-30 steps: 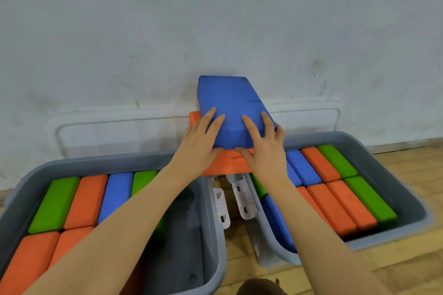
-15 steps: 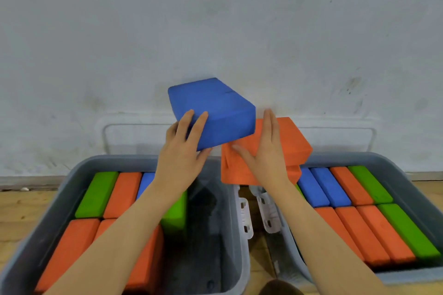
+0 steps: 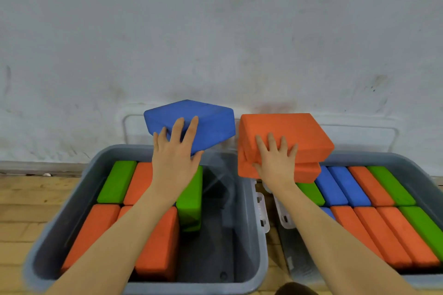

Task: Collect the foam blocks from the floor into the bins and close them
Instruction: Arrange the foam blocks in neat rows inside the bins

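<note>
left hand (image 3: 176, 153) holds a blue foam block (image 3: 191, 122) up over the left bin (image 3: 72, 189), fingers spread over its near face and the thumb hooked under the lower edge, so it is clamped on the block rather than resting flat. right hand (image 3: 275, 160) grips two stacked orange foam blocks (image 3: 285, 136), fingers laid over the upper one and the thumb tucked against the lower, above the gap between the bins and the near corner of the right bin (image 3: 407, 163).

by the look of it the collecting is well along: the left bin carries green and orange blocks across its left part with a bare strip down its right side, which would be where the blue block fits. the right bin is packed close with blue, orange and green blocks, and whether the two orange ones fit there i cannot tell. neither bin is closed; two pale lids (image 3: 359, 132) seem to lean on the wall (image 3: 215, 31) behind. white latches (image 3: 261, 213) hang between the bins, over the wooden floor (image 3: 24, 211). no loose blocks show on the floor in view.
</note>
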Available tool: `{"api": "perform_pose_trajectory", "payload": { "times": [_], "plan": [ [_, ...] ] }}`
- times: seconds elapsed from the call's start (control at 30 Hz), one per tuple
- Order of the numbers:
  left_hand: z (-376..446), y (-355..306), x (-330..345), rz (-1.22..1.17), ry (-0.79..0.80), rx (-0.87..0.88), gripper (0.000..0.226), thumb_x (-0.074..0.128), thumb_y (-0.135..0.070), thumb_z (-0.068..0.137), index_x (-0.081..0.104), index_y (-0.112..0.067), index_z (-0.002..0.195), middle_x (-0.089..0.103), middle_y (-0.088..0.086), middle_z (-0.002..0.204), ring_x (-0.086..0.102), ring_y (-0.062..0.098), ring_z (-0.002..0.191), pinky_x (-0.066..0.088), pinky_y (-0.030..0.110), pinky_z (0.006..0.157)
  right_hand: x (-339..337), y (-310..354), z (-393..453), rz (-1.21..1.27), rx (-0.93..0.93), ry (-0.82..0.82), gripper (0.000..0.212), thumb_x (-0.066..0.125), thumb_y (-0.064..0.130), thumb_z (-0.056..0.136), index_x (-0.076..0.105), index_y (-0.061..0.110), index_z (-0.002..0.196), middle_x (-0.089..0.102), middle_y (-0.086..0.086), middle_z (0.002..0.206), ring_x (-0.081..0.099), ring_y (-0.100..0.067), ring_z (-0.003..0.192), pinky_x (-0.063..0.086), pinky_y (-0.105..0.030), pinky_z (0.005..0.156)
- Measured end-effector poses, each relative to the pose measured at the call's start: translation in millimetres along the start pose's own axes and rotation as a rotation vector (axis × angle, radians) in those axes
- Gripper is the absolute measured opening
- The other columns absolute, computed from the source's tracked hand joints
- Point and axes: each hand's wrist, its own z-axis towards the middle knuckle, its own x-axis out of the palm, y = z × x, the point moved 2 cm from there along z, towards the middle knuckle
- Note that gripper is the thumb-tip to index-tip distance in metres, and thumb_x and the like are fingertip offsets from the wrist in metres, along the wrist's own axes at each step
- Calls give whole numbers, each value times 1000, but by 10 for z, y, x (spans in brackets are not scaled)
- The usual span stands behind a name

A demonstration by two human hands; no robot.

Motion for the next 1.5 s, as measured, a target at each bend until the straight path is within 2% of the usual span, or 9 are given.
{"api": "perform_pose_trajectory", "payload": {
  "times": [0.13, 0.43, 0.53, 0.67, 0.97, 1.07, 1.2, 1.37, 1.5],
  "plan": [
    [26, 60, -162, -26, -3, -59, 69, 70, -27, 80, 39, -21, 141, 41, 21, 132, 48, 46, 93, 50, 52, 72, -187, 61, -64, 157, 66, -179, 77, 74, 36, 76, 40, 16, 141, 44, -20, 140, 36, -50, 128, 23, -73, 99],
    [41, 303, -741, -157, -108, -275, 61, 59, -43, 86, 37, -29, 142, 40, 25, 126, 53, 40, 76, 49, 42, 60, -1036, 783, -221, 747, 26, -415, 77, 64, 46, 82, 29, 25, 146, 43, -9, 143, 40, -31, 128, 33, -60, 101],
    [-102, 486, -905, -220, -95, -341, 61, 51, -49, 87, 32, -35, 143, 37, 20, 127, 54, 38, 75, 50, 39, 58, -1102, 1124, -311, 895, 3, -377, 75, 51, 57, 80, 28, 28, 145, 52, -5, 132, 48, -24, 120, 38, -48, 101],
    [-343, 758, -1001, -227, -66, -485, 61, 52, -50, 87, 31, -38, 143, 38, 13, 125, 55, 30, 69, 39, 31, 55, -1067, 1598, -442, 1060, -54, -271, 61, 61, 36, 89, 37, 22, 143, 58, 0, 120, 53, -11, 108, 38, -17, 86],
    [-684, 1241, -917, -36, 168, -551, 63, 43, -57, 89, 26, -34, 145, 34, 8, 131, 57, 28, 83, 36, 30, 57, -692, 2152, -600, 901, -123, 14, 76, 63, 52, 81, 24, 32, 144, 24, 8, 139, 53, -3, 85, 52, -39, 80],
    [-741, 1323, -902, 81, 195, -517, 66, 38, -60, 89, 22, -34, 147, 38, 9, 129, 52, 31, 88, 38, 32, 62, -686, 2213, -556, 900, -178, 79, 67, 58, 46, 87, 30, 27, 145, 17, 3, 148, 50, -18, 115, 48, -42, 94],
    [-700, 1397, -968, 132, 176, -422, 71, 37, -61, 84, 32, -24, 145, 43, 11, 133, 43, 40, 107, 39, 43, 84, -725, 2225, -451, 911, -244, 184, 52, 49, 25, 96, 30, 28, 145, 4, -4, 157, 24, -20, 140, 25, -21, 102],
    [-630, 1471, -1000, -12, 322, -314, 73, 43, -57, 86, 19, -25, 147, 5, 7, 156, 44, 36, 114, 42, 39, 87, -690, 2290, -513, 880, -240, 119, 63, 70, 40, 77, 36, 31, 129, 13, 3, 146, 52, -21, 110, 51, -39, 84],
    [-559, 1488, -1015, -12, 451, -319, 75, 47, -57, 85, 10, -40, 147, 13, 6, 153, 40, 33, 116, 42, 39, 87, -654, 2339, -554, 883, -198, 42, 69, 75, 42, 72, 37, 30, 129, 17, 1, 143, 50, -25, 113, 52, -44, 83]
  ]
}}
